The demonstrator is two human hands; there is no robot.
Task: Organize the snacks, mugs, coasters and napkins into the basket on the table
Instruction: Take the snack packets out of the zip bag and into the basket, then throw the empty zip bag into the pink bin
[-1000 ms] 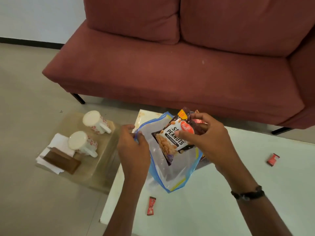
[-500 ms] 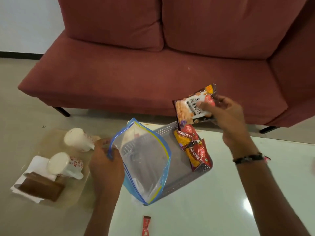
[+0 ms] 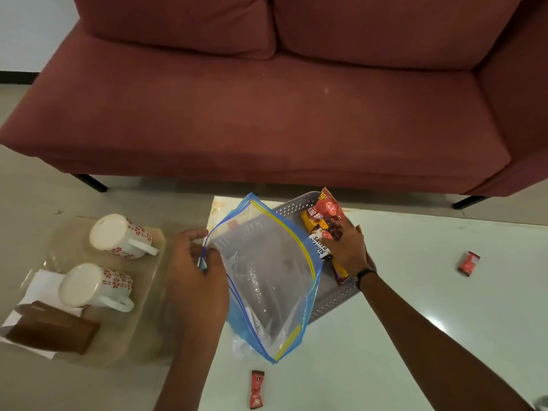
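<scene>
the red packet (image 3: pixel 327 213) reads "loo bhu"; the black-and-white packet (image 3: pixel 318 246) reads "salted peanuts".

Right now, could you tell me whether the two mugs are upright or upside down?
Tipped on their sides: both mugs lie on the tray, handles pointing right; I cannot tell base from mouth.

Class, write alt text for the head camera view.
A person's right hand sets a peanut packet into a grey basket on a white table, while the left hand holds a clear zip bag. Two mugs lie on a side table.
</scene>
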